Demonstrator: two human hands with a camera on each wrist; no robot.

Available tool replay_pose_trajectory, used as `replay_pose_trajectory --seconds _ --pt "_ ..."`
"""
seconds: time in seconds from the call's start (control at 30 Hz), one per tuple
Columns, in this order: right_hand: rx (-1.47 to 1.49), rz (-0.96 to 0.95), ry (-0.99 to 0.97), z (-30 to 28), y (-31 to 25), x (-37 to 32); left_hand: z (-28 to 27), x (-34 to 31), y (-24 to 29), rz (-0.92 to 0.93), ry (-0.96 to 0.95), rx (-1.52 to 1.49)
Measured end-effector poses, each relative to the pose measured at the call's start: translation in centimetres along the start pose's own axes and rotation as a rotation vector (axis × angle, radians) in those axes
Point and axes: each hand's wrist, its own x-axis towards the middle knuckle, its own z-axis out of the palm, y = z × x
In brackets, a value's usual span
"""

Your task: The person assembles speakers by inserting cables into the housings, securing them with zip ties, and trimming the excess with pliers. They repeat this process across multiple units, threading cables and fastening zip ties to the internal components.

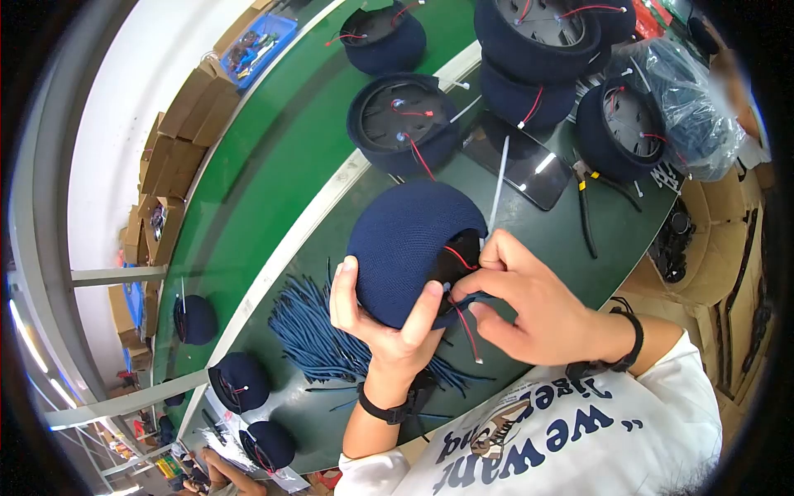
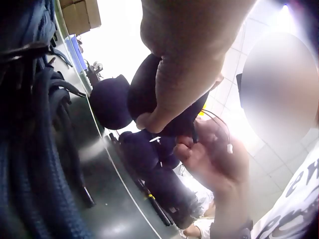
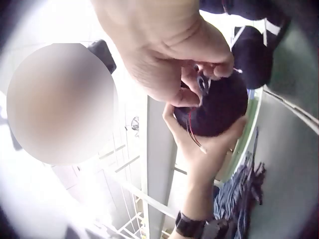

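Observation:
My left hand (image 1: 380, 322) grips a round navy fabric-covered shell (image 1: 405, 231) from below, its thumb at the rim of the opening. Inside the opening the shell is black, and a thin red wire (image 1: 467, 331) with a small white connector hangs out. Between thumb and fingers, my right hand (image 1: 533, 302) pinches a dark blue cord (image 1: 480, 296) at that opening; the cord's loop (image 3: 203, 85) shows in the right wrist view. A white cable tie (image 1: 499, 190) sticks up from the shell beside the right fingers.
A bundle of dark blue cords (image 1: 318, 331) lies left of the hands on the green table. Beyond are a phone (image 1: 521, 161), cutting pliers (image 1: 585, 207) and several similar shells (image 1: 405, 124). An open cardboard box (image 1: 703, 240) stands at the right, with a plastic bag (image 1: 686, 107) behind.

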Motion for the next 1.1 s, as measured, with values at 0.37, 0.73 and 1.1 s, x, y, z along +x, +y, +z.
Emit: replay_pose_trajectory --seconds 0.37,0.73,1.1 --pt "-0.897 0.124 -0.067 -7.7 -1.6 18.5 -1.6 7.6 -17.1 -0.563 0.1 -0.059" --pt "-0.882 0.256 0.131 -5.8 13.0 32.8 -4.2 3.4 -20.8 -0.666 -0.047 -0.07" --pt "-0.786 -0.515 -0.384 -7.0 -4.9 16.5 -8.2 6.3 -6.9 -0.342 0.043 -0.538"
